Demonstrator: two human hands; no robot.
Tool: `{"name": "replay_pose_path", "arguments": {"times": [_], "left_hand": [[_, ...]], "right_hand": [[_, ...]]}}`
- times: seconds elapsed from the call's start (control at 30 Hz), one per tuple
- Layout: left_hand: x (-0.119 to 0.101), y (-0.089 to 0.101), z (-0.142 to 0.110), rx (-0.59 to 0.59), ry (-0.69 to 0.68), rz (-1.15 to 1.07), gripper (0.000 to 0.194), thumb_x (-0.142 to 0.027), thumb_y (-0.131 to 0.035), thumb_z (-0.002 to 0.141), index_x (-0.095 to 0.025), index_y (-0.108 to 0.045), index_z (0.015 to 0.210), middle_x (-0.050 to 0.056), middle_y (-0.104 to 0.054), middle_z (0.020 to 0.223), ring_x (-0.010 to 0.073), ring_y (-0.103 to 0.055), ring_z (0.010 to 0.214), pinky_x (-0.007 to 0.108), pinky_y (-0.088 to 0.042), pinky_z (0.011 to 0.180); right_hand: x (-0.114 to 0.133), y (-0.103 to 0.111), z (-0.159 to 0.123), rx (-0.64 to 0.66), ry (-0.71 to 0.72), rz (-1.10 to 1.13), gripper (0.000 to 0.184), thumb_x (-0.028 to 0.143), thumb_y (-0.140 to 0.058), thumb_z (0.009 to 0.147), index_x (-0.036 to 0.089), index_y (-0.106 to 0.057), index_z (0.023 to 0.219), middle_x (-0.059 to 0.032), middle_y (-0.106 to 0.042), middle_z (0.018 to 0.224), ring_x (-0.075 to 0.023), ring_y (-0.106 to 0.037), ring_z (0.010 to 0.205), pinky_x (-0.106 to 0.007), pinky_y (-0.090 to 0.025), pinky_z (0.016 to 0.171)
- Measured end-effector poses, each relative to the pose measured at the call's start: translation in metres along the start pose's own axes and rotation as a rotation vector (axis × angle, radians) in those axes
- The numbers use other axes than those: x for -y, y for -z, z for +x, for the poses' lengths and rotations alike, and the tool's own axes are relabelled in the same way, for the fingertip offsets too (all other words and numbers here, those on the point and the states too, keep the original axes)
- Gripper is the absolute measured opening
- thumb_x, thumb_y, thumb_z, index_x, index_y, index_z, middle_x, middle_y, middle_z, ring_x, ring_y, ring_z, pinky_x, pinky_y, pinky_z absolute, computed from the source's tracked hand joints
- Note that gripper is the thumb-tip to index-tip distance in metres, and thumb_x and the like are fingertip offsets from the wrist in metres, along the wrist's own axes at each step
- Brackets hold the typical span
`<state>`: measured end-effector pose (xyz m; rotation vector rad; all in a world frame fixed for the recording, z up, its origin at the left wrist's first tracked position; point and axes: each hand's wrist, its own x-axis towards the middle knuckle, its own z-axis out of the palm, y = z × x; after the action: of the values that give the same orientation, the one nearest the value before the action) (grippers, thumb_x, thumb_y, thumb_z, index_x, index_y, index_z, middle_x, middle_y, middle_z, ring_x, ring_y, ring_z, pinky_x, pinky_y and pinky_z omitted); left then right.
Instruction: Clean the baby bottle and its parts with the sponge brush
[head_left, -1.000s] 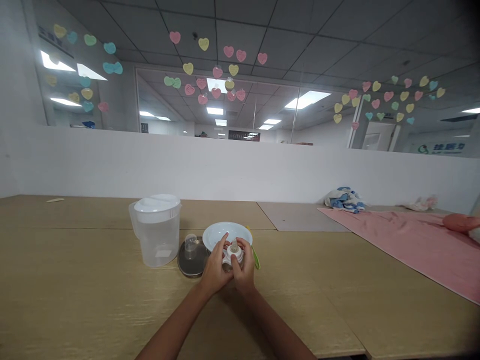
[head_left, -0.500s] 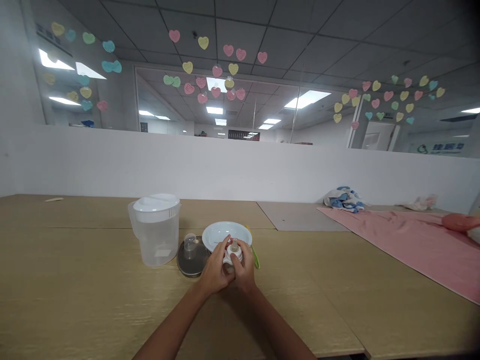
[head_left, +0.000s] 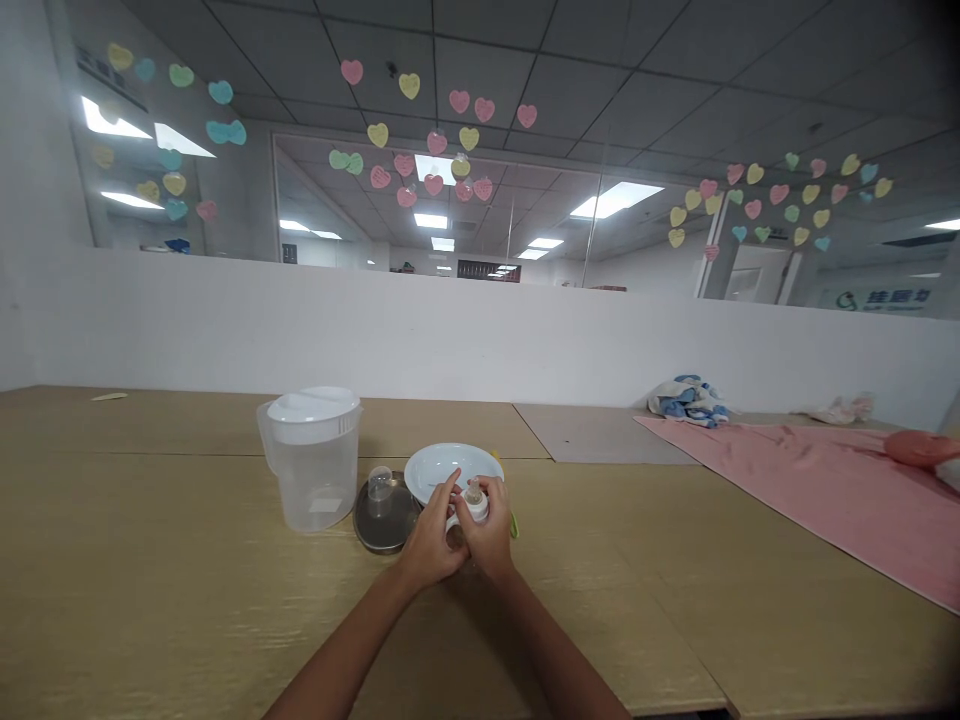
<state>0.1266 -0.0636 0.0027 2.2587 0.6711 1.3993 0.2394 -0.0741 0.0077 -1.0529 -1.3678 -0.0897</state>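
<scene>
left hand [head_left: 431,530] | right hand [head_left: 489,530] | both gripping 1 baby bottle [head_left: 474,505] | 1 white bowl [head_left: 442,465] | 1 plastic jug [head_left: 311,480]

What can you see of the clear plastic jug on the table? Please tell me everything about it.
The clear plastic jug stands upright on the light wood-grain table, left of a round metal dish. Its translucent body has a flared edge at the left and a small white label low on the front. A white lid with a dividing line sits on top, with a ribbed part at the right. It looks empty, though clear liquid cannot be ruled out. No hand touches it.
</scene>
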Motion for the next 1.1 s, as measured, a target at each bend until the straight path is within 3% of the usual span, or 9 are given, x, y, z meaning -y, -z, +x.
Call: {"name": "replay_pose_path", "arguments": {"times": [0.07,0.13,0.27,0.33,0.57,0.77,0.9,1.0,1.1], "left_hand": [[0.001,0.006,-0.001,0.034,-0.09,0.002,0.078,-0.02,-0.056,0.067,-0.018,-0.023,0.138,0.013,-0.047,0.12,0.0241,-0.049,0.108,0.04,-0.044,0.09],[0.006,0.013,-0.001,-0.042,-0.126,-0.006,0.067,-0.025,-0.053,0.072,-0.017,-0.032,0.134,0.013,-0.05,0.117,0.0248,-0.051,0.106,0.04,-0.044,0.09],[0.03,0.034,0.004,-0.605,0.16,0.088,0.038,-0.031,-0.043,0.082,-0.018,-0.048,0.117,0.008,-0.058,0.1,0.0207,-0.057,0.09,0.039,-0.046,0.085],[0.047,0.047,0.006,-0.712,0.29,0.188,0.032,-0.029,-0.042,0.082,-0.018,-0.051,0.111,0.008,-0.059,0.096,0.0202,-0.057,0.089,0.038,-0.046,0.086],[0.083,0.06,0.002,-0.303,0.41,0.561,0.038,-0.011,-0.045,0.072,-0.013,-0.052,0.109,0.014,-0.055,0.114,0.0279,-0.049,0.11,0.044,-0.038,0.096],[0.072,0.053,0.001,-0.251,0.427,0.666,0.036,-0.015,-0.05,0.072,-0.015,-0.052,0.108,0.011,-0.054,0.101,0.0265,-0.052,0.1,0.042,-0.041,0.089],[0.06,0.053,0.005,-0.453,0.454,0.501,0.048,-0.023,-0.053,0.077,-0.011,-0.04,0.122,0.01,-0.052,0.099,0.0258,-0.052,0.1,0.043,-0.042,0.089],[0.042,0.052,0.01,-0.75,0.322,0.352,0.051,-0.037,-0.05,0.083,-0.014,-0.035,0.125,0.011,-0.048,0.108,0.025,-0.049,0.107,0.043,-0.041,0.093],[0.023,0.041,0.011,-0.828,0.144,0.172,0.043,-0.037,-0.047,0.086,-0.018,-0.036,0.122,0.013,-0.042,0.118,0.0233,-0.047,0.114,0.039,-0.042,0.095]], "right_hand": [[-0.001,-0.001,-0.001,-0.003,0.008,-0.021,0.018,0.029,-0.057,0.075,0.019,-0.051,0.09,-0.002,-0.052,0.082,-0.0181,-0.052,0.08,-0.032,-0.043,0.071],[-0.002,-0.001,-0.001,-0.016,0.036,-0.043,0.02,0.031,-0.057,0.076,0.019,-0.05,0.091,-0.0028,-0.052,0.083,-0.0187,-0.052,0.081,-0.033,-0.043,0.072],[0.0,-0.002,-0.002,-0.037,0.1,-0.073,0.023,0.033,-0.059,0.077,0.021,-0.05,0.094,-0.0042,-0.054,0.085,-0.0201,-0.052,0.082,-0.035,-0.043,0.072],[0.001,-0.001,-0.002,-0.036,0.117,-0.08,0.022,0.033,-0.06,0.077,0.022,-0.051,0.093,-0.0044,-0.054,0.085,-0.0208,-0.052,0.082,-0.036,-0.043,0.072],[0.002,0.001,-0.001,-0.008,0.117,-0.081,0.021,0.033,-0.06,0.078,0.022,-0.05,0.093,-0.0045,-0.053,0.086,-0.0209,-0.051,0.083,-0.036,-0.044,0.072],[0.001,0.0,-0.002,-0.018,0.125,-0.082,0.023,0.034,-0.059,0.079,0.022,-0.049,0.095,-0.0042,-0.053,0.086,-0.0206,-0.051,0.082,-0.037,-0.044,0.072],[0.003,0.002,-0.002,-0.007,0.124,-0.079,0.024,0.036,-0.055,0.081,0.022,-0.049,0.098,-0.0043,-0.053,0.086,-0.0204,-0.052,0.082,-0.037,-0.044,0.071],[0.003,0.003,-0.003,-0.007,0.139,-0.089,0.03,0.036,-0.052,0.082,0.02,-0.047,0.107,-0.0065,-0.055,0.092,-0.0215,-0.052,0.085,-0.038,-0.044,0.074],[0.0,0.002,-0.005,-0.018,0.182,-0.121,0.04,0.038,-0.052,0.081,0.018,-0.043,0.115,-0.0093,-0.055,0.099,-0.023,-0.053,0.089,-0.039,-0.044,0.076]]}}
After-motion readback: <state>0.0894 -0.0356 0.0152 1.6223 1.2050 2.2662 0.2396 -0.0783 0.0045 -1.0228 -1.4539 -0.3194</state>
